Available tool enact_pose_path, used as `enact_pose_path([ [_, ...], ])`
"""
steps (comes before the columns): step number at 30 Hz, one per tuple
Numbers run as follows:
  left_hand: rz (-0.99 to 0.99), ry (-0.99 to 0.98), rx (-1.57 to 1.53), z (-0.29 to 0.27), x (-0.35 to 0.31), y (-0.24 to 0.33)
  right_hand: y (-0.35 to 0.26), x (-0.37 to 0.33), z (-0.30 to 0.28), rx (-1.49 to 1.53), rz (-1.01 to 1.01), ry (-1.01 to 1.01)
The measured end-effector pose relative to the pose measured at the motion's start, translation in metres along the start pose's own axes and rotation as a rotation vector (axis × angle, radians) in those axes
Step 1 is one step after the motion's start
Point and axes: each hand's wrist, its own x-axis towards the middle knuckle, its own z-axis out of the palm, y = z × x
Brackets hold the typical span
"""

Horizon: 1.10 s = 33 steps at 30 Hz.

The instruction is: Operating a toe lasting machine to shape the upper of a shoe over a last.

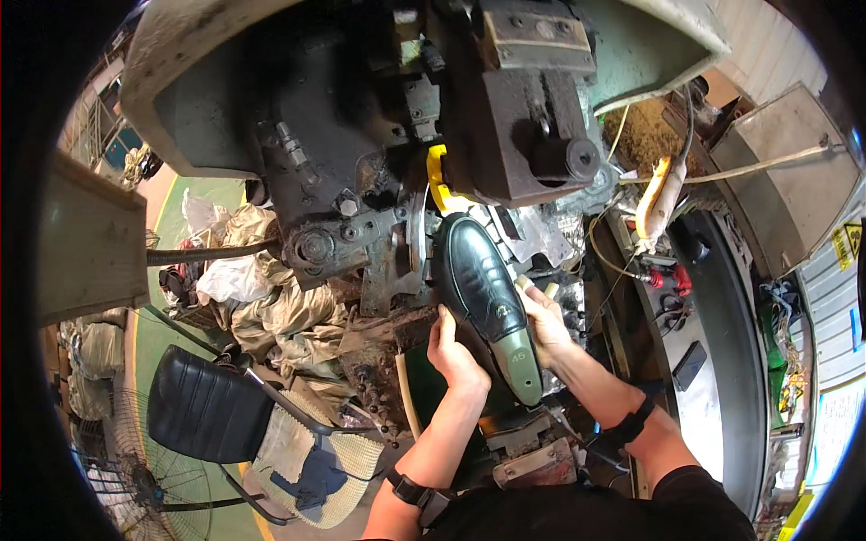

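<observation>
We are holding a dark leather shoe upper point(478, 275) stretched over a green last point(520, 361), its toe pushed up into the big grimy machine point(361, 153). Our left hand point(454, 353) is cupping the shoe's left side, fingers curled against the sole edge, while our right hand point(544, 323) is gripping its right side, thumb pressing on top. Just above the shoe's toe a yellow part point(437, 176) is showing. Well left of the shoe a black padded chair point(203, 406) is standing beside heaped sacks point(271, 307)
</observation>
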Motion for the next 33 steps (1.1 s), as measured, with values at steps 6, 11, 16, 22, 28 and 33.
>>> enact_pose_path([
  [6, 0.067, 0.159, 0.129, 0.001, -0.011, 0.008, 0.004, -0.009, 0.009, 0.025, -0.064, 0.054],
  [11, 0.051, 0.183, 0.155, 0.009, -0.019, 0.013, -0.003, -0.015, 0.015, 0.019, -0.075, 0.069],
  [16, 0.022, 0.168, 0.15, 0.002, -0.007, 0.01, -0.004, -0.015, 0.017, 0.0, -0.05, 0.133],
  [22, -0.04, 0.171, 0.107, 0.0, -0.008, 0.012, -0.006, -0.014, 0.016, 0.017, 0.001, 0.111],
  [28, -0.027, 0.182, 0.112, 0.004, -0.009, 0.011, -0.004, -0.009, 0.011, -0.011, -0.008, 0.123],
  [33, 0.031, 0.179, 0.165, -0.005, 0.0, 0.003, 0.004, 0.002, 0.004, 0.008, -0.042, 0.133],
])
